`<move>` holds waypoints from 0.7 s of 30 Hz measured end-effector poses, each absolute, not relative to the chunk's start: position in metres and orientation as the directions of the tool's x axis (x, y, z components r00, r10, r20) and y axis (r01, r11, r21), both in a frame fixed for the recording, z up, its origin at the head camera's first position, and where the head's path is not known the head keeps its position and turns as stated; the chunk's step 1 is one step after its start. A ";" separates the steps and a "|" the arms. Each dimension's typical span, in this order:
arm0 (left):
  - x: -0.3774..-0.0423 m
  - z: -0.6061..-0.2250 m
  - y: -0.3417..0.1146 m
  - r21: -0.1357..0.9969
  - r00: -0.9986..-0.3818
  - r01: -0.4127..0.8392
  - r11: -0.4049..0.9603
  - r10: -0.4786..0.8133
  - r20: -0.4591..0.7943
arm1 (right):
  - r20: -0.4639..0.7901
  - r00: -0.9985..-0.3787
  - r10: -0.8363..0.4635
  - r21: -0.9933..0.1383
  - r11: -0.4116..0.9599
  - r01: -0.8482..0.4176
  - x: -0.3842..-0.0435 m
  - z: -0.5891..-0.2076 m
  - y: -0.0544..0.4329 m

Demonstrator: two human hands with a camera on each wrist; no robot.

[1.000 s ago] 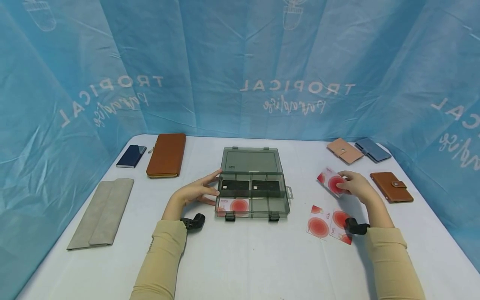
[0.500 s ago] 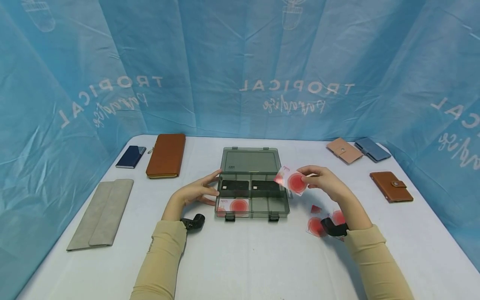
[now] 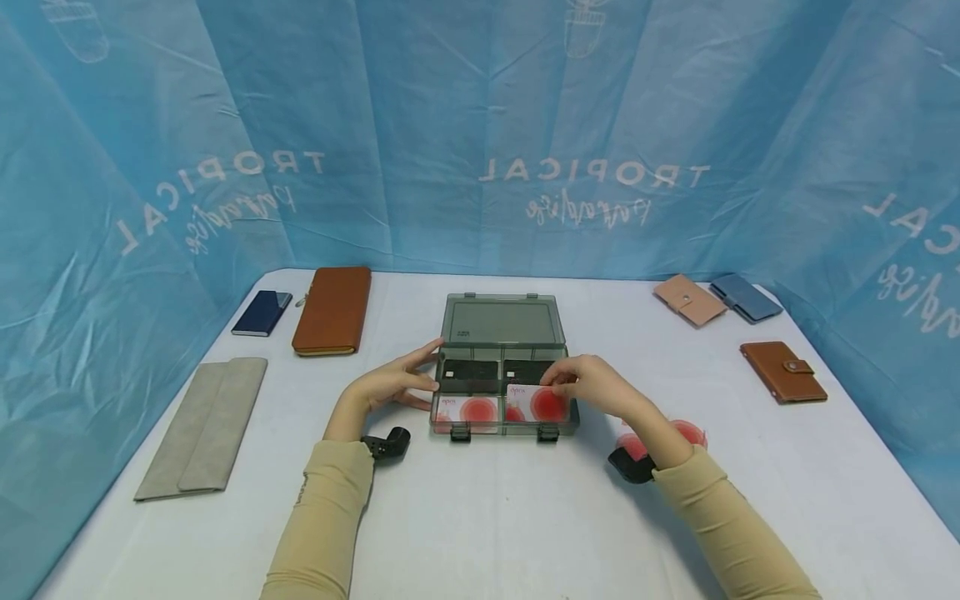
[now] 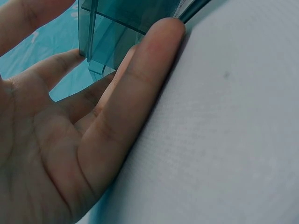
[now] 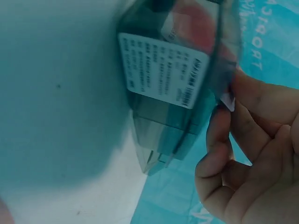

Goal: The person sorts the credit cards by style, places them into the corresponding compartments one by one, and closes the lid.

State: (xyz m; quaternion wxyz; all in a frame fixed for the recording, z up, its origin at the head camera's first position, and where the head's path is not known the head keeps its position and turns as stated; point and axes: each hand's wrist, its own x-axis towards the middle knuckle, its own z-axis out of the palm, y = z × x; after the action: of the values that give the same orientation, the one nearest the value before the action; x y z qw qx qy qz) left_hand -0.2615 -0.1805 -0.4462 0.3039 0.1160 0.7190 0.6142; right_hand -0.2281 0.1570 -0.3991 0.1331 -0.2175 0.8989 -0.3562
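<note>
A translucent green divided box lies with its lid laid back. My left hand rests its extended fingers against the box's left side; the left wrist view shows fingertips right at the wall. My right hand pinches a red-and-white card by its right end, over the front right compartment. A similar card lies in the front left compartment. Black cards sit in both back compartments, the right one partly hidden by my fingers. In the right wrist view, a white label shows on the box.
Partly hidden under my right forearm, red-and-white cards lie on the white table. A grey folder, a brown notebook and a navy booklet lie left. Pink, blue and brown wallets lie right.
My right hand has carried the pinched card leftward from beside the loose cards to the front right compartment of the box. My left hand has stayed at the box's left side.
</note>
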 end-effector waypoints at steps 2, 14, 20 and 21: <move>-0.261 -0.446 -0.180 0.953 -0.788 -0.208 0.218 0.540 -0.296 | -0.089 -0.863 -0.497 -0.668 0.672 -0.318 -0.227 -0.401 0.155; -0.260 -0.443 -0.182 0.952 -0.781 -0.211 0.222 0.547 -0.301 | -0.050 -0.868 -0.494 -0.512 0.759 -0.402 -0.224 -0.402 0.151; -0.260 -0.441 -0.181 0.951 -0.782 -0.222 0.214 0.544 -0.305 | -0.012 -0.861 -0.508 -0.488 0.754 -0.439 -0.220 -0.400 0.158; -0.259 -0.441 -0.181 0.952 -0.782 -0.220 0.213 0.545 -0.303 | -0.001 -0.863 -0.506 -0.493 0.751 -0.440 -0.220 -0.399 0.160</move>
State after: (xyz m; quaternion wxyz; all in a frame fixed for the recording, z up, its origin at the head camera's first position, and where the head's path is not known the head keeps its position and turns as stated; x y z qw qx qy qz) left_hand -0.2594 -0.1808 -0.4411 0.3101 0.1135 0.7145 0.6169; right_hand -0.2195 0.1603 -0.3988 0.0673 -0.2533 0.9332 -0.2459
